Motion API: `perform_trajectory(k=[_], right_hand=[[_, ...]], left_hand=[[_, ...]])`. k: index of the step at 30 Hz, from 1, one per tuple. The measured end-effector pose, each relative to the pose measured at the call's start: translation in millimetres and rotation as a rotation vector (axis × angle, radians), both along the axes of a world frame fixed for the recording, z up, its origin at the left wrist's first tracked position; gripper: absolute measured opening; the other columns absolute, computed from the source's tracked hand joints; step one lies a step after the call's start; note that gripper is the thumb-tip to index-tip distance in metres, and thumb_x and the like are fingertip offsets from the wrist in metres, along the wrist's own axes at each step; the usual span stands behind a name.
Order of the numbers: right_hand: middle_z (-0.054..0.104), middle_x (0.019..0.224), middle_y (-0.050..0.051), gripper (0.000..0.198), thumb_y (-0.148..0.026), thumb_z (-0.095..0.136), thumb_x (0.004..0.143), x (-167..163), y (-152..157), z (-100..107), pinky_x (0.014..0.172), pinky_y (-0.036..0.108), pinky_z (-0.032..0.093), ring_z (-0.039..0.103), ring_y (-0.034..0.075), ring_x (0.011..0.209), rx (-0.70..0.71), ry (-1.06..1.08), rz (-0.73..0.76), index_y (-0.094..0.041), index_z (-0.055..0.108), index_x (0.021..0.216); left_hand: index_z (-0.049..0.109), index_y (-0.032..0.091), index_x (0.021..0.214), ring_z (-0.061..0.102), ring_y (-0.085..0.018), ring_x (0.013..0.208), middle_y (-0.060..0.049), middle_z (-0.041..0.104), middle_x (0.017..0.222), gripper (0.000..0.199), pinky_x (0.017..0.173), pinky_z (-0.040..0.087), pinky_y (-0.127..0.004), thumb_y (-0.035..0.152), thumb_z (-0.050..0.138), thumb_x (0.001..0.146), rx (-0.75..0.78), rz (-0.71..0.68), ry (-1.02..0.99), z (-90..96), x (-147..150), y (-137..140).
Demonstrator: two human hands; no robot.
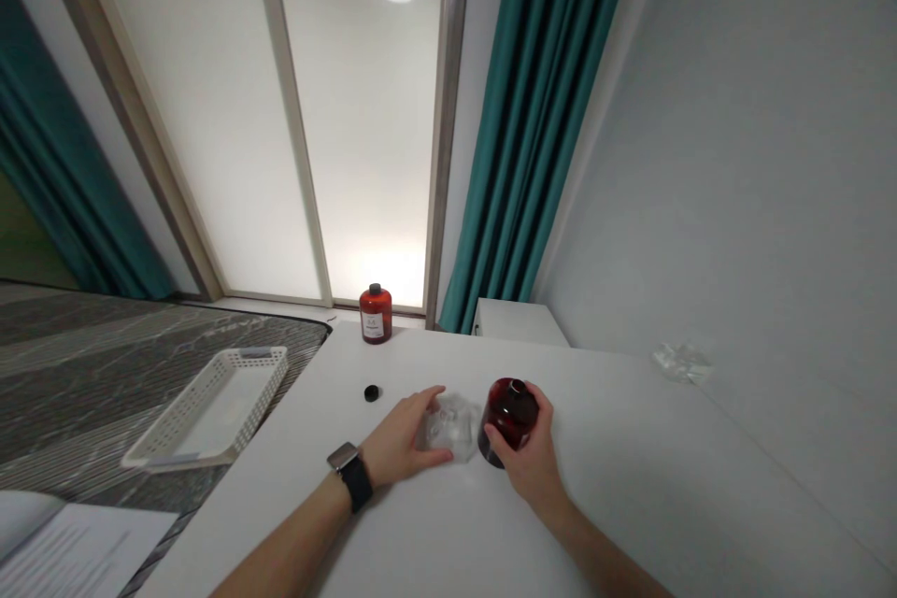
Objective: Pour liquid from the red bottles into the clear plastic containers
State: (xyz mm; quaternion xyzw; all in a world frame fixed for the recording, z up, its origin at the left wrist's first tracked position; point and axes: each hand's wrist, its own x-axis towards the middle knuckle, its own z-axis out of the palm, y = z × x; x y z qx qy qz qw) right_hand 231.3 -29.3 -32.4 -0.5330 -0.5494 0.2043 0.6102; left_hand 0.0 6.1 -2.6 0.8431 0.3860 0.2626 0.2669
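My right hand [536, 458] is wrapped around a dark red, see-through bottle [510, 411], which tilts a little and shows a bare neck with no cap on it. Just left of the bottle, a clear, faceted dish-like thing [452, 427] rests on the white table [434, 533]. My left hand [403, 439], with a watch on its wrist, curves around the left side of this clear thing, thumb and fingers against its edges. A small black cap [371, 392] lies on the table beyond my left hand.
A second red bottle [376, 316], labelled and black-capped, stands at the table's far edge. Crumpled clear plastic [681, 362] lies by the right wall. To the left are a white basket [210, 406] and an open book [84, 551]. Behind the table is a white cabinet [522, 322].
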Motion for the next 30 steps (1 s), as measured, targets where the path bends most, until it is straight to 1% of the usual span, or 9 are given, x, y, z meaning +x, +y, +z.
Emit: perform_trajectory(k=[4, 8, 10, 13, 15, 17, 19, 26, 30], right_hand=[[0.052, 0.132, 0.015, 0.079, -0.03, 0.075, 0.069, 3.7, -0.5, 4.9, 0.102, 0.05, 0.045, 0.056, 0.03, 0.118, -0.007, -0.03, 0.003, -0.021, 0.036, 0.137], [0.053, 0.131, 0.015, 0.073, -0.029, 0.072, 0.069, 12.0, -8.2, 12.1, 0.1, 0.052, 0.047, 0.055, 0.033, 0.119, 0.032, -0.214, 0.018, -0.02, 0.04, 0.134], [0.054, 0.128, 0.015, 0.073, -0.03, 0.072, 0.069, 16.9, -12.7, 18.6, 0.099, 0.051, 0.048, 0.056, 0.033, 0.117, 0.057, -0.313, 0.048, -0.02, 0.04, 0.134], [0.055, 0.127, 0.015, 0.076, -0.03, 0.073, 0.068, 23.8, -18.2, 30.6, 0.098, 0.05, 0.049, 0.057, 0.033, 0.116, 0.092, -0.451, 0.097, -0.021, 0.038, 0.135], [0.055, 0.129, 0.015, 0.078, -0.029, 0.073, 0.068, 28.1, -20.8, 37.6, 0.098, 0.049, 0.05, 0.057, 0.033, 0.118, 0.09, -0.53, 0.142, -0.021, 0.036, 0.136], [0.056, 0.131, 0.015, 0.079, -0.028, 0.073, 0.068, 32.7, -22.6, 42.5, 0.098, 0.048, 0.051, 0.058, 0.033, 0.119, 0.075, -0.607, 0.181, -0.022, 0.035, 0.137], [0.057, 0.131, 0.015, 0.081, -0.028, 0.074, 0.068, 37.3, -23.5, 45.9, 0.097, 0.047, 0.052, 0.059, 0.033, 0.118, 0.065, -0.684, 0.209, -0.022, 0.034, 0.138], [0.061, 0.128, 0.015, 0.084, -0.026, 0.072, 0.069, 43.0, -25.6, 60.9, 0.094, 0.045, 0.054, 0.062, 0.032, 0.115, 0.047, -0.853, 0.299, -0.023, 0.031, 0.141], [0.059, 0.131, 0.016, 0.084, -0.024, 0.071, 0.07, 42.2, -28.1, 62.6, 0.093, 0.046, 0.054, 0.062, 0.032, 0.115, 0.048, -0.901, 0.353, -0.023, 0.03, 0.143]], left_hand=[[0.038, 0.02, 0.136, 0.057, -0.03, 0.111, -0.013, 0.058, 0.124, 0.079, 0.099, 0.044, -0.047, 0.031, 0.081, 0.07, -0.022, 0.015, -0.018, 1.5, 0.2, -1.3], [0.035, 0.02, 0.138, 0.057, -0.028, 0.11, -0.011, 0.057, 0.122, 0.077, 0.098, 0.045, -0.045, 0.031, 0.077, 0.074, -0.015, -0.026, -0.099, 8.6, -0.7, -4.9], [0.03, 0.021, 0.141, 0.056, -0.028, 0.111, -0.011, 0.055, 0.124, 0.08, 0.1, 0.044, -0.045, 0.03, 0.075, 0.075, -0.02, -0.047, -0.127, 13.5, -0.7, -7.6], [0.026, 0.021, 0.142, 0.055, -0.028, 0.112, -0.01, 0.054, 0.124, 0.089, 0.102, 0.042, -0.047, 0.028, 0.079, 0.071, -0.031, -0.036, -0.136, 21.8, 0.3, -12.5], [0.032, 0.02, 0.138, 0.055, -0.028, 0.111, -0.01, 0.054, 0.122, 0.084, 0.101, 0.043, -0.047, 0.028, 0.08, 0.069, -0.028, -0.037, -0.14, 27.7, 1.3, -15.8], [0.04, 0.02, 0.129, 0.055, -0.028, 0.108, -0.01, 0.054, 0.12, 0.072, 0.097, 0.045, -0.045, 0.029, 0.08, 0.07, -0.017, -0.051, -0.147, 33.1, 1.7, -18.3], [0.044, 0.02, 0.122, 0.055, -0.028, 0.106, -0.009, 0.054, 0.117, 0.064, 0.094, 0.047, -0.043, 0.031, 0.08, 0.07, -0.001, -0.057, -0.153, 36.7, 1.3, -19.4], [0.043, 0.019, 0.125, 0.052, -0.031, 0.108, -0.012, 0.053, 0.118, 0.068, 0.096, 0.044, -0.045, 0.047, 0.077, 0.073, 0.089, -0.109, -0.096, 33.5, -1.2, -17.3], [0.044, 0.018, 0.126, 0.052, -0.032, 0.107, -0.013, 0.055, 0.118, 0.068, 0.096, 0.042, -0.047, 0.05, 0.074, 0.075, 0.132, -0.141, -0.033, 35.9, 0.6, -19.2]])
